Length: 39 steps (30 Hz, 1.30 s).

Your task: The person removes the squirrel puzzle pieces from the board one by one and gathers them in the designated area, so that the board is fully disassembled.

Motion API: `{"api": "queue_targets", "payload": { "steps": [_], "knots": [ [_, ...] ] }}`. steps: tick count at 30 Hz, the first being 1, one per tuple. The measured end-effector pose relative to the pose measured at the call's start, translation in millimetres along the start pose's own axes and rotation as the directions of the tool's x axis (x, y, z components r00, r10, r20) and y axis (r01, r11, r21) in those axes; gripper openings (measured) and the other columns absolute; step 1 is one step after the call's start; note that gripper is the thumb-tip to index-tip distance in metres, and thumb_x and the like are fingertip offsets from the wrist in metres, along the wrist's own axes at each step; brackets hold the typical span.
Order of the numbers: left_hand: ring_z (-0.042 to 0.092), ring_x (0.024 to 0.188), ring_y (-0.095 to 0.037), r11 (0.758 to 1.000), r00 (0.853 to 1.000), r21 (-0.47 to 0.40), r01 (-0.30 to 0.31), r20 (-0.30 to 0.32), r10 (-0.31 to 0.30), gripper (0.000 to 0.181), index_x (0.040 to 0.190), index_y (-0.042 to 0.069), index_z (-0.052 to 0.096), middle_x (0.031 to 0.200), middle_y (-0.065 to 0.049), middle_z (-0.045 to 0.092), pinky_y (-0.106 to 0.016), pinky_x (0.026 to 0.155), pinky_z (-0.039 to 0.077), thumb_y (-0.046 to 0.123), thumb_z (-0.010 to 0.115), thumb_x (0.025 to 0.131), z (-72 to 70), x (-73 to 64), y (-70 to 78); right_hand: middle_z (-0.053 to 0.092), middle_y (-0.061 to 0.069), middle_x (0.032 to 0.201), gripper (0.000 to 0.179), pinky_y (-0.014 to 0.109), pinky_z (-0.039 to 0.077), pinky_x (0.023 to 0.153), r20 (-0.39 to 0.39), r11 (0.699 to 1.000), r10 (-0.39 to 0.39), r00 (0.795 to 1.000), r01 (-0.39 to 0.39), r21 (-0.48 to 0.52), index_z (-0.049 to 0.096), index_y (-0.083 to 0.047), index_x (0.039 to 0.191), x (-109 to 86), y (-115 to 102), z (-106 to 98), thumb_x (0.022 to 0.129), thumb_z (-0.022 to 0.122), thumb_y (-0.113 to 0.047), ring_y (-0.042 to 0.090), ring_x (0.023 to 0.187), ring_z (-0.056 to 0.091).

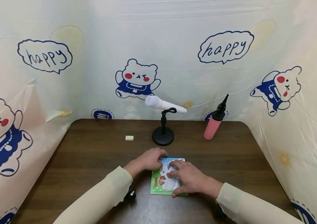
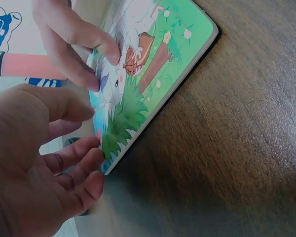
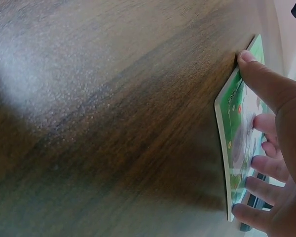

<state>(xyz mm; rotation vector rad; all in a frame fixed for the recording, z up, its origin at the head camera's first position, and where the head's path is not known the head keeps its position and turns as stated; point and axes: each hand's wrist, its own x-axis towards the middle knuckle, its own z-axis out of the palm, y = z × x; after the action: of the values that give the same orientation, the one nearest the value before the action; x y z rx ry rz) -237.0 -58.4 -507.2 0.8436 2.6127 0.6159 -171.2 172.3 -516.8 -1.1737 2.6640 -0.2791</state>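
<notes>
Smooth board (image 1: 164, 183), glossy wood-grain table (image 1: 91, 161), creased cloth (image 1: 175, 40)

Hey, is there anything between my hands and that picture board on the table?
Nothing visible is in the way: the left hand is at the far left corner of the picture board, and the right hand lies over its right side. The black microphone stand stands beyond it, not between.

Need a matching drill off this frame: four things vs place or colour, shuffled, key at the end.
1. Board
2. Microphone
3. Pump
4. Brick

A. Pink and black
B. Left of the stand in the head view
C. Under the right hand
D. White, on the stand

Pairs: 1-C, 2-D, 3-A, 4-B
</notes>
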Motion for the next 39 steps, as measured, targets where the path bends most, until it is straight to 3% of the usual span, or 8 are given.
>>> {"api": "queue_targets", "payload": {
  "steps": [6,14,21,31,39],
  "knots": [
    [0.055,0.094,-0.017,1.000,1.000,0.013,0.009,0.028,-0.009,0.052,0.133,0.013,0.065,0.114,-0.007,0.062,-0.038,0.086,0.050,0.019,0.081,0.084,1.2,-2.9,0.4,0.045,0.008,0.156,0.073,0.058,0.042,0.109,0.012,1.000,0.004,1.000,-0.004,-0.007,0.066,-0.034,0.135,0.9,-1.4,-0.2,0.077,0.071,-0.078,0.030,0.144,0.042],
    [0.056,0.095,-0.016,0.999,0.999,0.041,0.027,0.027,-0.028,0.054,0.134,0.016,0.064,0.113,-0.003,0.061,-0.037,0.086,0.050,0.023,0.082,0.083,1.1,-2.2,3.7,0.044,0.007,0.157,0.073,0.059,0.042,0.109,0.032,1.000,0.026,0.999,-0.025,-0.003,0.065,-0.035,0.136,1.6,-1.4,-1.9,0.077,0.070,-0.078,0.030,0.145,0.040],
    [0.057,0.098,-0.018,0.998,0.998,0.053,0.045,0.041,-0.047,0.060,0.137,0.017,0.062,0.120,-0.007,0.062,-0.041,0.090,0.052,0.027,0.085,0.083,-0.2,-5.8,11.1,0.044,0.008,0.157,0.074,0.059,0.043,0.109,0.034,1.000,0.025,0.999,-0.025,0.003,0.066,-0.034,0.136,1.9,-2.2,-1.9,0.077,0.070,-0.078,0.030,0.145,0.040],
    [0.055,0.109,-0.024,0.995,0.994,0.055,0.085,0.071,-0.089,0.082,0.142,0.022,0.058,0.128,-0.008,0.053,-0.045,0.094,0.053,0.037,0.094,0.071,10.3,-4.3,14.1,0.048,0.009,0.154,0.073,0.058,0.046,0.106,0.035,1.000,0.020,0.999,-0.020,-0.008,0.068,-0.033,0.134,3.3,-4.7,-3.5,0.076,0.072,-0.077,0.031,0.142,0.044],
    [0.052,0.121,-0.030,0.981,0.993,0.160,0.109,0.017,-0.113,0.088,0.144,0.025,0.056,0.135,-0.009,0.054,-0.057,0.103,0.045,0.047,0.094,0.068,15.8,-4.2,15.8,0.047,0.008,0.155,0.073,0.059,0.044,0.108,0.038,0.999,0.033,0.999,-0.033,-0.006,0.067,-0.034,0.134,3.0,-2.8,-2.7,0.076,0.070,-0.079,0.030,0.144,0.042]
  ]
}}
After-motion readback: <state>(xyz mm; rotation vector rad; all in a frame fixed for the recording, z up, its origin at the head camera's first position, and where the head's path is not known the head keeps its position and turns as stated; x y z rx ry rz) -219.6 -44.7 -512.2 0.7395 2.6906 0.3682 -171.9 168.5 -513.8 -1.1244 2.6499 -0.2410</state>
